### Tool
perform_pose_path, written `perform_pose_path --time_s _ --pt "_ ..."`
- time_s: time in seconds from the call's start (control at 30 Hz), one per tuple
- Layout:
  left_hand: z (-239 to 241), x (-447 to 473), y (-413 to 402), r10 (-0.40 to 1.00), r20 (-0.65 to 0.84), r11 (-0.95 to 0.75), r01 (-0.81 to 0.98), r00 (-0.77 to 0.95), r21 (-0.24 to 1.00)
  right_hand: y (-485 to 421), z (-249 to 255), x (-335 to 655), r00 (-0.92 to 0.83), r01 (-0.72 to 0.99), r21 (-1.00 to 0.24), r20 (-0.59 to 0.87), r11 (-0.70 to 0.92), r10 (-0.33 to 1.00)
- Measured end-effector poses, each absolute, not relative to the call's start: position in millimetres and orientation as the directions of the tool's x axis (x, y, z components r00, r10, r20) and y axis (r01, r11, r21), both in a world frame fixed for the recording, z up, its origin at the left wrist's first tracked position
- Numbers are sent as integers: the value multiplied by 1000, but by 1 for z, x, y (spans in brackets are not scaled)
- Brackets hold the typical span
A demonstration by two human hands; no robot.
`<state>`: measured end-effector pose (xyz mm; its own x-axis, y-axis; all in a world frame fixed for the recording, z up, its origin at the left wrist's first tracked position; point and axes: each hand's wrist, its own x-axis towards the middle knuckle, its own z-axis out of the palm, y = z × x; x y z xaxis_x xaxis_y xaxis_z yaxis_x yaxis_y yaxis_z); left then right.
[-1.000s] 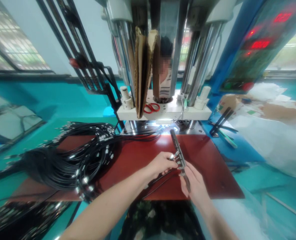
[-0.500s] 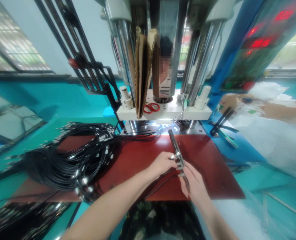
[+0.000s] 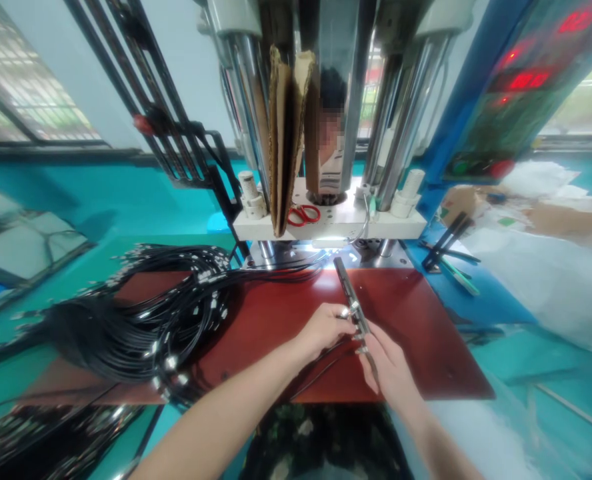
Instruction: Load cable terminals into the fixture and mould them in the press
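A narrow dark metal bar [image 3: 345, 285] with small silver pieces along its middle slants over the brown board [image 3: 276, 333]. My right hand [image 3: 390, 365] is closed round its near end. From the other side, my left hand [image 3: 330, 327] pinches a small silver cable connector [image 3: 345, 312] against the bar's edge. A thin black cable [image 3: 321, 380] runs down below my left hand. My fingers partly cover the near half of the bar, so I cannot tell how the connector sits there.
Bundled black cables [image 3: 101, 327] with pale ends cover the board's left side. Beyond the board stands a press with a white plate [image 3: 336, 228], red-handled scissors [image 3: 303, 215] and folded cardboard [image 3: 282, 147] on it. Black-handled tools [image 3: 449, 243] and white plastic bags [image 3: 506, 273] lie at right.
The bar's far end has shifted very slightly left. Both hands keep almost the same hold and place, and the view has moved a little.
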<state>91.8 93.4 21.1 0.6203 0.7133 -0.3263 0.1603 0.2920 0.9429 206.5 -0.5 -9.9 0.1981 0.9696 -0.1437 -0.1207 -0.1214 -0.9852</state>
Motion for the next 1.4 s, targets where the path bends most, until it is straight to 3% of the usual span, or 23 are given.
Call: perform_pose_path --time_s 0.2,0.33,0.47,0.67,0.97,1.23,1.4 --pt "22 81 100 813 -116 87 78 571 993 -2 -14 206 231 -246 -965 -152 -93 961" --pt "20 83 100 832 -182 184 49 524 982 -4 -13 206 242 -283 -958 -120 -48 963" --pt "18 91 96 827 -207 138 167 523 976 -5 -13 207 227 -294 -954 -134 -63 965" --pt "24 95 96 779 -362 332 153 512 931 -5 -16 210 202 -286 -955 -137 -75 970" --pt "18 88 93 861 -192 175 80 470 981 -1 -10 202 204 -71 -983 -179 -167 963" --pt "21 79 105 873 -209 195 76 441 978 -5 -6 207 243 -217 -957 -243 -191 939" --pt "23 82 111 814 -252 184 179 523 967 -6 -5 209 263 -249 -948 -264 -198 928"
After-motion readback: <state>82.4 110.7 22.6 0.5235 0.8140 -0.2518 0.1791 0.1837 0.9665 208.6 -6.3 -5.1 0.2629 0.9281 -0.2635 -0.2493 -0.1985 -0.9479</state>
